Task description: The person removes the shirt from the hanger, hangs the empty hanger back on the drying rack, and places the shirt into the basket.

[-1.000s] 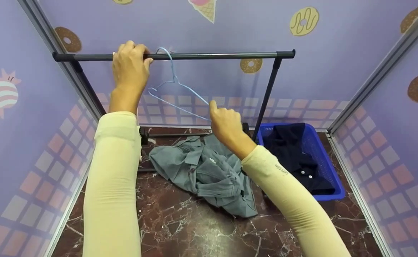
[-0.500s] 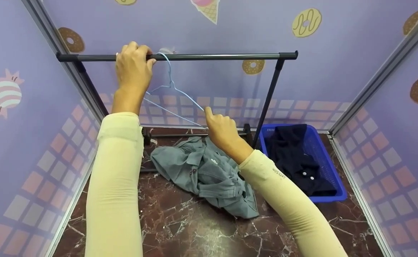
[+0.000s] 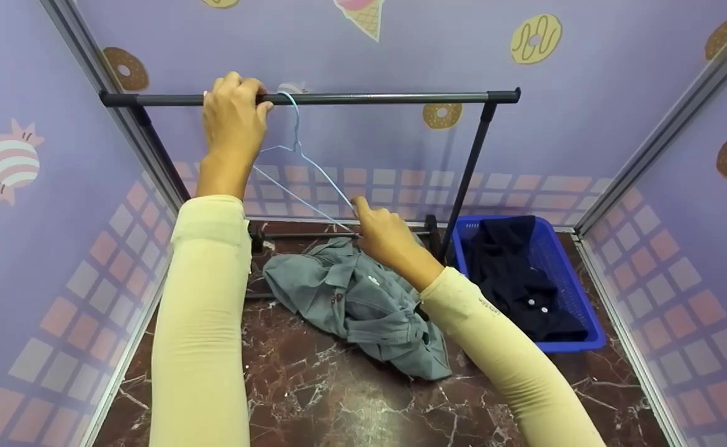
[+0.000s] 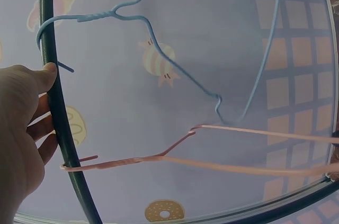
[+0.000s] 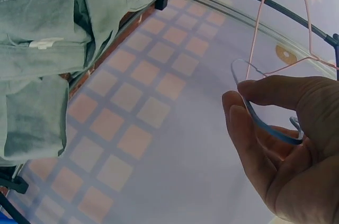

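Observation:
My left hand holds the black top rail of a clothes rack, thumb in front and fingers behind in the left wrist view. Just right of it, a light blue wire hanger is hooked over the rail. My right hand pinches that hanger's lower right corner between thumb and fingers, seen closely in the right wrist view. A pink wire hanger also hangs on the rail, on the other side of my left hand; in the head view it is hidden. Below lies a crumpled grey-green garment with buttons.
A blue plastic basket with a dark navy garment in it stands on the right. The rack's right post rises beside it. Purple patterned walls enclose the marbled floor on three sides.
My right hand has moved down and slightly left with the blue hanger's corner. The hanger's hook has dropped onto the rail. My left hand keeps its hold on the rail.

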`<state>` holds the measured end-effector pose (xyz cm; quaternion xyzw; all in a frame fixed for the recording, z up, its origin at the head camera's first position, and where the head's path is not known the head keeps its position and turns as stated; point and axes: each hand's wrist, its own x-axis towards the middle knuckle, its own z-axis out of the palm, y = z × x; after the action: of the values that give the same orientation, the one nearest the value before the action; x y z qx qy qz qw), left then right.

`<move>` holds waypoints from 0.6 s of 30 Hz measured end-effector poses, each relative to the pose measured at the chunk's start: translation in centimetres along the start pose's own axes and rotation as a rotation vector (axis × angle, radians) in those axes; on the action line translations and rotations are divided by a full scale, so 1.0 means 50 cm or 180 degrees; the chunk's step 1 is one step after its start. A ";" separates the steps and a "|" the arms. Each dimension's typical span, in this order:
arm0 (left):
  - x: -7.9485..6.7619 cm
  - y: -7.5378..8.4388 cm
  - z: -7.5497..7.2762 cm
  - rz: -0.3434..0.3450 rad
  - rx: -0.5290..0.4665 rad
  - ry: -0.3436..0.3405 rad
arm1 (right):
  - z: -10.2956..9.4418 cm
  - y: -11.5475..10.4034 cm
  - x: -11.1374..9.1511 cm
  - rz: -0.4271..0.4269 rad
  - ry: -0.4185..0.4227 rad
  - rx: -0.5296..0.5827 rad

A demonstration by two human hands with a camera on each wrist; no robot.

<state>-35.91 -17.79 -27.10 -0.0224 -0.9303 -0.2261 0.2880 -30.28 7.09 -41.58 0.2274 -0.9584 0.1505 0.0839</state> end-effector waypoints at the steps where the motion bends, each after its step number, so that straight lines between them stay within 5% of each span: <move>1: 0.000 0.000 0.000 -0.0003 0.0001 0.0000 | 0.001 0.000 -0.001 -0.0002 -0.0003 0.0013; 18: 0.000 0.003 0.009 0.0034 -0.0048 0.0048 | 0.017 0.015 -0.011 -0.0061 -0.0151 0.0222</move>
<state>-36.12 -17.46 -27.35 -0.0278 -0.9262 -0.2318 0.2960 -30.19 7.69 -42.68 0.2429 -0.9521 0.1775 0.0546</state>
